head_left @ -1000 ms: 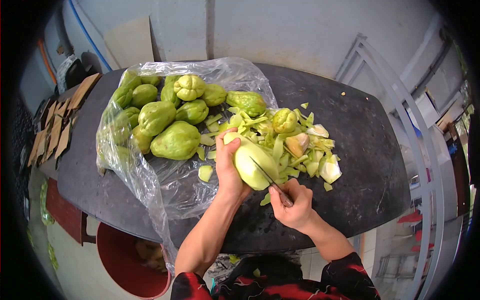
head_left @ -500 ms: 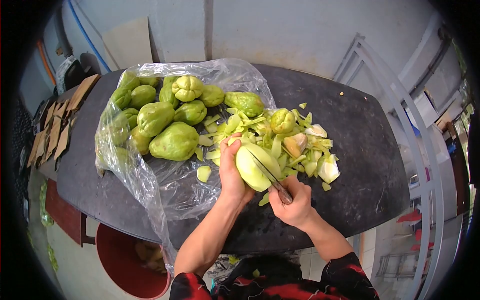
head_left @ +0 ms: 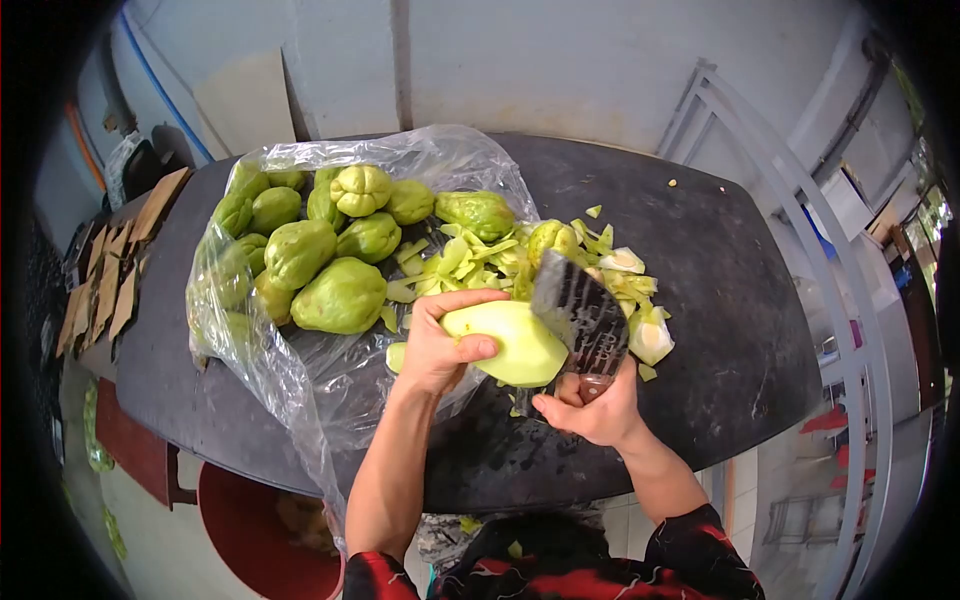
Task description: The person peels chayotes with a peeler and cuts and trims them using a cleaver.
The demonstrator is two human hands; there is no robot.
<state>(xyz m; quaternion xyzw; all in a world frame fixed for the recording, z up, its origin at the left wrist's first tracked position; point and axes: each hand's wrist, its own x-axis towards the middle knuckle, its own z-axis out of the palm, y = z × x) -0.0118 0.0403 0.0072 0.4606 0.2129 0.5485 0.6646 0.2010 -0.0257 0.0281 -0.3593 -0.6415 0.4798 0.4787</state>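
My left hand (head_left: pixel 445 345) is wrapped round a peeled, pale green chayote (head_left: pixel 508 340), thumb on top, held above the table. In my right hand (head_left: pixel 600 405) is a broad dark-bladed cleaver (head_left: pixel 582 305), gripped at the handle. Its blade is turned flat to view and overlaps the right end of the chayote; whether it touches is unclear. Behind both hands lies a heap of green peelings (head_left: pixel 470 262). Unpeeled chayotes (head_left: pixel 340 296) are piled at the left on a clear plastic bag (head_left: pixel 340 390).
The dark table (head_left: pixel 720 320) has a pale cut piece (head_left: pixel 651 337) at the heap's right. A red bin (head_left: pixel 255 530) stands below the front left edge. Flattened cardboard (head_left: pixel 120 250) lies at far left, and a grey metal frame (head_left: pixel 850 330) stands at the right.
The cleaver has turned from edge-on to broadside and moved to the chayote's right end. My left hand has tipped the chayote more level and shifted slightly left.
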